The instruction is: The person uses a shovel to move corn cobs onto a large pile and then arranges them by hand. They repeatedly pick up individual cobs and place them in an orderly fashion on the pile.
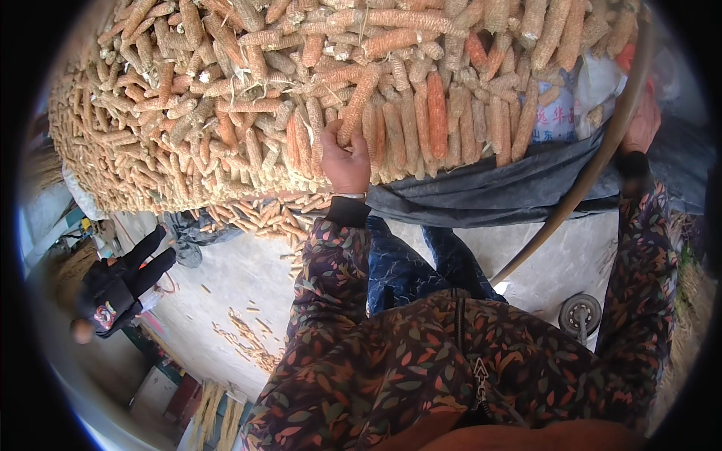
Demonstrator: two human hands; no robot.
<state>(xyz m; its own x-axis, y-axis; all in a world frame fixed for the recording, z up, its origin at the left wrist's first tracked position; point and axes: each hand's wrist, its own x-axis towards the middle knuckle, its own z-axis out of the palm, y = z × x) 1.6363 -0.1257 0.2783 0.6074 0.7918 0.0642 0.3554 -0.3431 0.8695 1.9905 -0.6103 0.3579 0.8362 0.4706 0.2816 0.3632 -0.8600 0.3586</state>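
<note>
My left hand (pixel 347 163) is closed round the lower end of an orange-brown corn cob (pixel 361 104), thumb and fingers on it, at the front of a big heap of cobs. Just right of it, a row of cobs (pixel 410 135) stands upright side by side along the heap's edge. Far to the right, my right hand (pixel 643 124) is beside a long brown wooden pole (pixel 579 192) and a printed white sack (pixel 555 113). Its fingers are hidden, so whether it grips the pole does not show.
Dark plastic sheeting (pixel 466 192) hangs below the heap's front edge. Loose cobs (pixel 252 338) lie on the pale concrete floor (pixel 210 301). A person in dark clothes (pixel 109 293) is at the left. A small wheel (pixel 580 314) shows at lower right.
</note>
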